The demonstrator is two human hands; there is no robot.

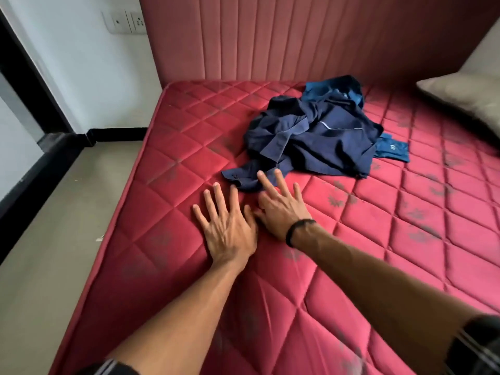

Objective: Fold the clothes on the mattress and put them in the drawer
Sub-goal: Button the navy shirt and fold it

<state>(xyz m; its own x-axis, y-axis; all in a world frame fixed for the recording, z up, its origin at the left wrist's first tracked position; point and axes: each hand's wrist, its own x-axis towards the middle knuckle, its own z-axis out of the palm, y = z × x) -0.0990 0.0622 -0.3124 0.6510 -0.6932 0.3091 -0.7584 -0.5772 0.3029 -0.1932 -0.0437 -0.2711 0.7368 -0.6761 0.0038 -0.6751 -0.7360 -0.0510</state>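
Observation:
A crumpled heap of dark navy clothes (319, 133) lies on the red quilted mattress (378, 239), with a brighter blue garment (335, 89) partly under it at the back and right. My left hand (227, 226) lies flat on the mattress with its fingers spread, just short of a navy sleeve cuff (238, 180). Beside it, my right hand (281, 204), with a black band at the wrist, stretches out with straight fingers whose tips lie over the cuff's near edge. Neither hand holds anything. No drawer is in view.
A padded red headboard (297, 36) stands behind the mattress. At the far right lies a beige pillow (465, 96). Left of the bed is a grey floor (67, 212) and a white wall with a socket plate (124, 21).

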